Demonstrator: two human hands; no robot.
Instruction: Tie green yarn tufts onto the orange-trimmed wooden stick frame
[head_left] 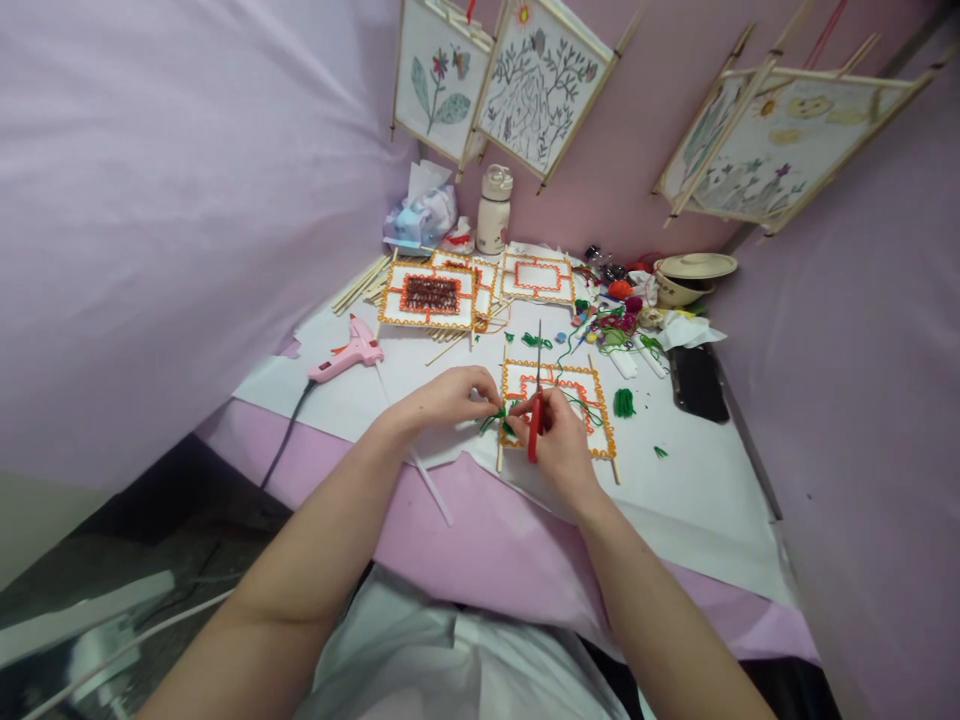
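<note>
Between my two hands is a small bunch of green yarn [491, 421], over the left edge of a wooden-stick frame [606, 420] trimmed in yellow and orange yarn. My left hand [469, 392] pinches the bunch from the left. In my right hand [562, 430] is a pair of red-handled scissors [535, 425], blades pointing away from me; its fingertips also touch the green yarn. A loose green strand runs from near the right hand up toward the yarn pile. To the right of the frame lies a wound green bundle [624, 403].
A pink glue gun [358, 345] with a black cord lies left. Behind are finished-looking frames [390, 310], wooden sticks [360, 287], a tissue box [420, 218] and a bottle [494, 210]. Yarn scraps [619, 325], a lidded bowl [675, 285] and a phone [699, 383] are at right. Pictures [540, 85] hang above.
</note>
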